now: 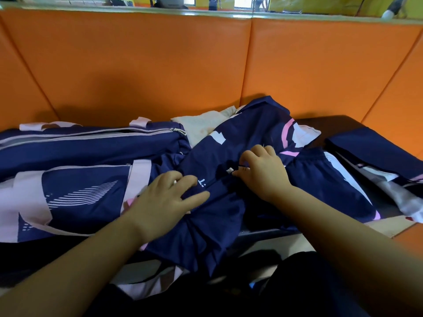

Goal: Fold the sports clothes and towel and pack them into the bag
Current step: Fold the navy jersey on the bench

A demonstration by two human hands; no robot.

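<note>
Bag: navy-and-pink fabric sports bag (80, 156), lying at left on the dark tabletop (332, 124).
Top: crumpled navy sports top (240, 138), centre, overlapping the bag's end.
Towel: white towel (201, 124), behind the top.
Left hand (164, 200): fingers spread, pressing the top.
Right hand (263, 172): curled fingers pinching the top.

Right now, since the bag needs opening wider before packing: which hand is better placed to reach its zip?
Left, probably. The left hand rests on the navy garment right beside the bag; the right hand is farther off, pinching the garment.
</note>
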